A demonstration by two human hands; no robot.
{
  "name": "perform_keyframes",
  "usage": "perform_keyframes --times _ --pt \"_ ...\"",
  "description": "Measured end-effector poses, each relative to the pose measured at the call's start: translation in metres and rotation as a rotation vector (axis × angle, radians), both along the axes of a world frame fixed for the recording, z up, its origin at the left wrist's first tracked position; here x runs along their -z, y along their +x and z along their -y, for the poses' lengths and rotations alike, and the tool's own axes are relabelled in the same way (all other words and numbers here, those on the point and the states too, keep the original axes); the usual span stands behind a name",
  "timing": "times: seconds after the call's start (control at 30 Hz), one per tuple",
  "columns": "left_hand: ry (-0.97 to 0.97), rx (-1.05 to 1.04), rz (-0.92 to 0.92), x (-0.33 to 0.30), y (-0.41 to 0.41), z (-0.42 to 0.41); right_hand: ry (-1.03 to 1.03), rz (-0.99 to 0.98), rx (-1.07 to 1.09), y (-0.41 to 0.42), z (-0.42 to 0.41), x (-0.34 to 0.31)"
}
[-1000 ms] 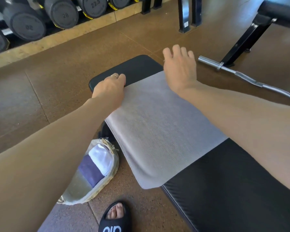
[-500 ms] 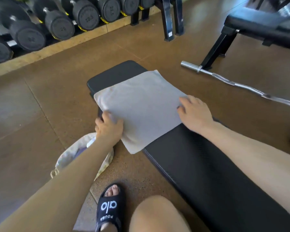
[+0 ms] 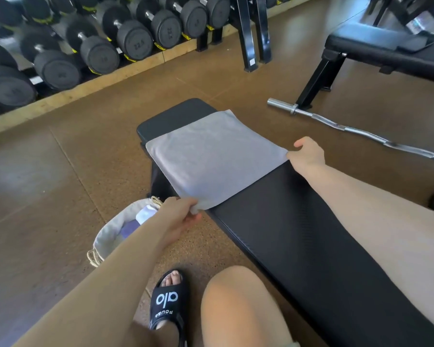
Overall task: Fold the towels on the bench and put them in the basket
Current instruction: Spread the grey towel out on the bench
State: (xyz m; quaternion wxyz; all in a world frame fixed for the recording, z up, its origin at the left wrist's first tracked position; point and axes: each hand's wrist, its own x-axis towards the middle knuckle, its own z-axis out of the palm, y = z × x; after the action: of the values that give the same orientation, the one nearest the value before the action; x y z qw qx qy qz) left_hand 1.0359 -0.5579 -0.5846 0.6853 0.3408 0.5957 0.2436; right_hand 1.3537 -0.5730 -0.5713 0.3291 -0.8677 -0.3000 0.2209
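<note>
A grey towel point(image 3: 216, 156) lies folded flat across the far end of the black bench point(image 3: 298, 234). My left hand point(image 3: 179, 214) pinches the towel's near left corner at the bench's left edge. My right hand point(image 3: 308, 154) pinches the near right corner at the bench's right edge. On the floor left of the bench sits a pale woven basket point(image 3: 110, 236) with folded white and purple towels inside; my left forearm covers part of it.
A rack of black dumbbells point(image 3: 98, 48) runs along the back left. A curl bar point(image 3: 356, 131) lies on the floor to the right, near a second bench point(image 3: 386, 51). My sandalled foot point(image 3: 168, 299) and knee are beside the bench.
Both hands drew back from the towel's far edge to its near edge. They now pinch the two near corners.
</note>
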Motion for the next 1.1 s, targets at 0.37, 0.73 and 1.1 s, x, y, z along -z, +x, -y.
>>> perform_keyframes --times 0.37,0.73,1.1 --pt "-0.018 0.011 -0.108 0.006 -0.006 0.007 0.060 -0.046 0.125 0.012 -0.013 0.008" --pt "0.249 0.310 -0.264 -0.007 0.038 0.055 0.128 -0.336 0.409 0.055 0.026 0.004" --pt "0.192 0.299 -0.205 -0.008 0.033 0.055 0.284 -0.115 0.165 0.009 0.032 -0.018"
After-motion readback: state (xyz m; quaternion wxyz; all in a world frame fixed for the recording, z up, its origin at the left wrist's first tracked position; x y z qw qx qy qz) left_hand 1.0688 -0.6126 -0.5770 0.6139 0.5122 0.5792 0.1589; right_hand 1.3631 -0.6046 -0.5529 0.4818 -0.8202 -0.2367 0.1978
